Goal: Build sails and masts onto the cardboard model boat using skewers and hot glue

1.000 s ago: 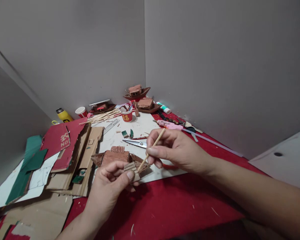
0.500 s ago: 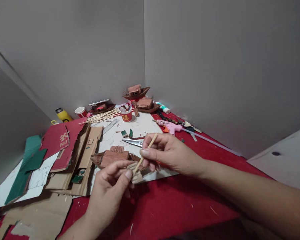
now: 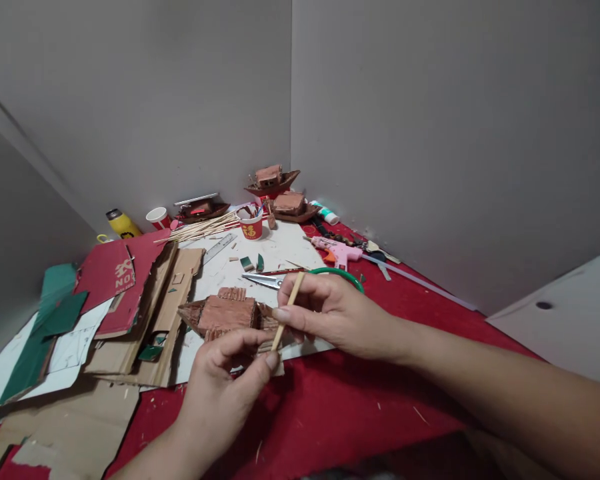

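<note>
My left hand (image 3: 225,393) pinches a small ribbed cardboard piece (image 3: 275,365) between thumb and fingers, just in front of a brown cardboard model boat (image 3: 225,313) on the white sheet. My right hand (image 3: 330,313) pinches a thin wooden stick (image 3: 287,312), whose lower tip touches the small piece by my left thumb. The two hands nearly meet over the boat's right end.
Scissors (image 3: 260,280) with green handles lie behind my right hand. A pink glue gun (image 3: 337,250), a red paper cup (image 3: 253,227), a bundle of sticks (image 3: 200,230), finished boats (image 3: 275,180) and a ruler (image 3: 217,248) stand farther back. Cardboard sheets (image 3: 145,320) pile at the left on the red cloth (image 3: 340,413).
My right hand has moved left and down with the stick, its tip staying on the small piece. My left hand has shifted slightly right. The scissors' green handle now shows behind my right hand.
</note>
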`<state>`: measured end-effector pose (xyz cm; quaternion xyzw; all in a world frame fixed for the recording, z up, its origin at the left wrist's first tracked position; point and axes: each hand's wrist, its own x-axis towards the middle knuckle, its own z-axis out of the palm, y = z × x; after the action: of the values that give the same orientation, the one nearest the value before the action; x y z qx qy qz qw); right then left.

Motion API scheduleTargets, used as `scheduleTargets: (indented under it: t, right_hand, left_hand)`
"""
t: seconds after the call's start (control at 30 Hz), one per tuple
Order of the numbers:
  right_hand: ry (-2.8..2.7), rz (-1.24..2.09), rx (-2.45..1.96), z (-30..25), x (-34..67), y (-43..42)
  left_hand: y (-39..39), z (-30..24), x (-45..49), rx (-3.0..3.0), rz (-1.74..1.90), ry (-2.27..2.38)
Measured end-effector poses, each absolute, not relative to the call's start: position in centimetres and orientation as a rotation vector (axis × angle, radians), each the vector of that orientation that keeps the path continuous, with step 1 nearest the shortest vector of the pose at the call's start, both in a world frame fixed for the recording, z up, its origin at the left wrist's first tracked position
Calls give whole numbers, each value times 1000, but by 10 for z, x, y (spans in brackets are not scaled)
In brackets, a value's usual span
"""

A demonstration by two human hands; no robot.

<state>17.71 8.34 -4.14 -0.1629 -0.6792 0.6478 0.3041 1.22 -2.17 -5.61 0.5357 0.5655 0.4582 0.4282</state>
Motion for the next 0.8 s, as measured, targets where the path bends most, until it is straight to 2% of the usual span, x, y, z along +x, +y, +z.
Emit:
scheduleTargets:
  t: [0.13, 0.6, 0.8]
  right_hand:
    - [-1903, 1621, -353, -41, 179, 84]
    - [-2027, 1594, -292, -50, 178, 81]
    - [-2075, 1186, -229, -47, 182, 79]
  left_hand:
    - [-25, -56, 13, 1409, 1150, 1423]
    - [-27, -58, 16, 1422, 1177, 1364]
    - [-26, -59, 20, 1143, 1190, 1300]
